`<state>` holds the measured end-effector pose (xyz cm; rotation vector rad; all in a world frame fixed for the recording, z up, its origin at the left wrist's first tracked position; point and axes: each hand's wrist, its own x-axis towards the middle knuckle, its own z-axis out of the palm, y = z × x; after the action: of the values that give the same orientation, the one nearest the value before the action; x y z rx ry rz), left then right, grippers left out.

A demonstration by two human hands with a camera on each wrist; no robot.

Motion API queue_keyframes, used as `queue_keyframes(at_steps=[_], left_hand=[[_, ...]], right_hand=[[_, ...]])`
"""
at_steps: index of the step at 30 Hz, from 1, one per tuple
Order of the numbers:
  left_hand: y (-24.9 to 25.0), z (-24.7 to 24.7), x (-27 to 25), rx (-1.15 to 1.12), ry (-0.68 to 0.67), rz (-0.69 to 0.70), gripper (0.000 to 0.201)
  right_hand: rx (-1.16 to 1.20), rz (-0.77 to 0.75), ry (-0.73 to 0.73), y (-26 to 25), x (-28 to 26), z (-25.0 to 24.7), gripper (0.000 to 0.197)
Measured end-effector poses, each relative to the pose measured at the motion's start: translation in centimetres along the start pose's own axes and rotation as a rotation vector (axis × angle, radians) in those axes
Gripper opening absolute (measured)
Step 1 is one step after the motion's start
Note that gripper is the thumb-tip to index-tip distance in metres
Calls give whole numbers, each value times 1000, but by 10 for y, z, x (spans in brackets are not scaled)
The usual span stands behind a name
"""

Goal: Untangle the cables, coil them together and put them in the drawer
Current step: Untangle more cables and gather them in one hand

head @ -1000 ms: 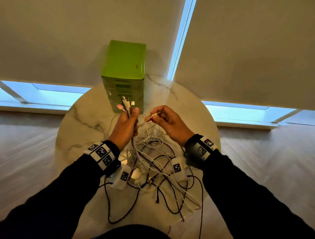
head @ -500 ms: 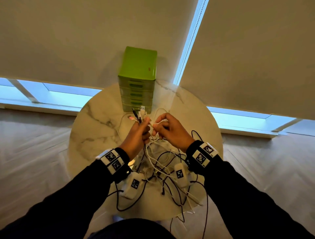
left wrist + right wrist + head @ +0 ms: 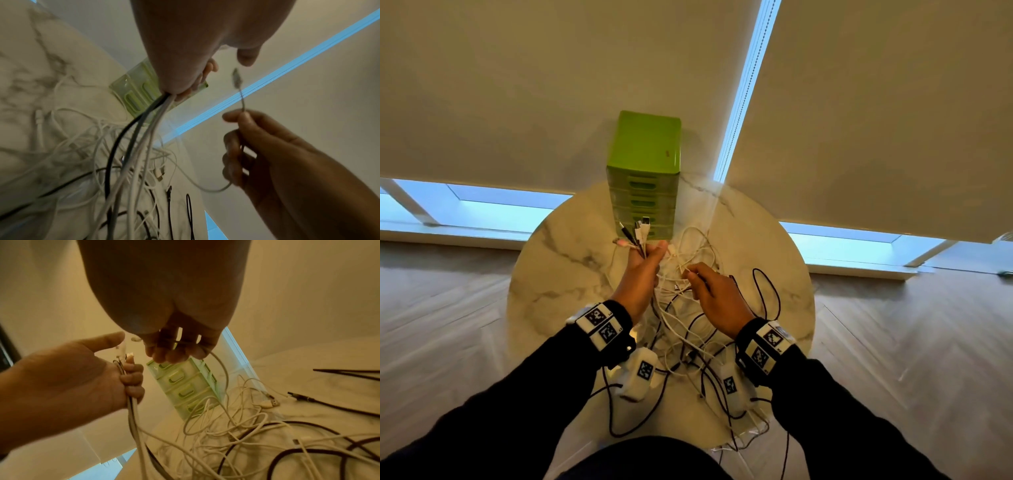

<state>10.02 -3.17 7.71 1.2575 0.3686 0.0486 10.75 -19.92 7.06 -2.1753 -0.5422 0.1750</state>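
Two hands over a round marble table [image 3: 558, 274], working a mess of white and dark cables [image 3: 688, 342] that sprawls across the top and spills off the near edge. Green drawer unit [image 3: 643, 164] stands at the far side, all drawers look closed, so stowing hasn't started. Left hand [image 3: 643, 274] is clenched around a bundle of several cable ends [image 3: 640, 229], plugs sticking up above the fist, cords hanging straight down into the pile [image 3: 131, 146]; judging by that, it acts as the collector, keeping freed ends aligned so they can be coiled together later. Right hand [image 3: 715, 298] pinches one thin white cable [image 3: 240, 97] just below its small connector [image 3: 236, 76], held upright and close beside the left fist, likely about to be added to the bundle. Its slack loops down to the tangle [image 3: 224, 378], so it probably isn't fully free. Loose plugs [image 3: 271, 402] lie on the marble, uncollected. Roughly early-to-mid untangling; risk is pulling a knot tighter if the held cable gets tugged rather than threaded out.
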Motion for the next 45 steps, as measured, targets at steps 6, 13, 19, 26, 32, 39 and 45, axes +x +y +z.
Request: queue_keyframes(at_steps=[6, 13, 19, 26, 32, 39, 45], left_hand=[[-9, 12, -14, 91, -86, -68, 60], [-23, 10, -6, 148, -23, -23, 44], [-27, 3, -3, 185, -38, -46, 40], [-11, 1, 9, 113, 54, 80, 45], [22, -9, 24, -157, 101, 122, 43], [67, -37, 40, -331, 114, 205, 41], [99, -64, 49, -328, 220, 286, 39]], right_hand=[[-129, -75, 50, -16, 11, 0, 24], [-281, -32, -18, -13, 22, 16, 19], [-215, -54, -24, -10, 20, 19, 17], [-355, -52, -41, 9, 14, 26, 34], [-254, 69, -305, 47, 5, 32, 46], [-437, 236, -392, 75, 8, 17, 58], [-606, 445, -346, 104, 19, -18, 58]])
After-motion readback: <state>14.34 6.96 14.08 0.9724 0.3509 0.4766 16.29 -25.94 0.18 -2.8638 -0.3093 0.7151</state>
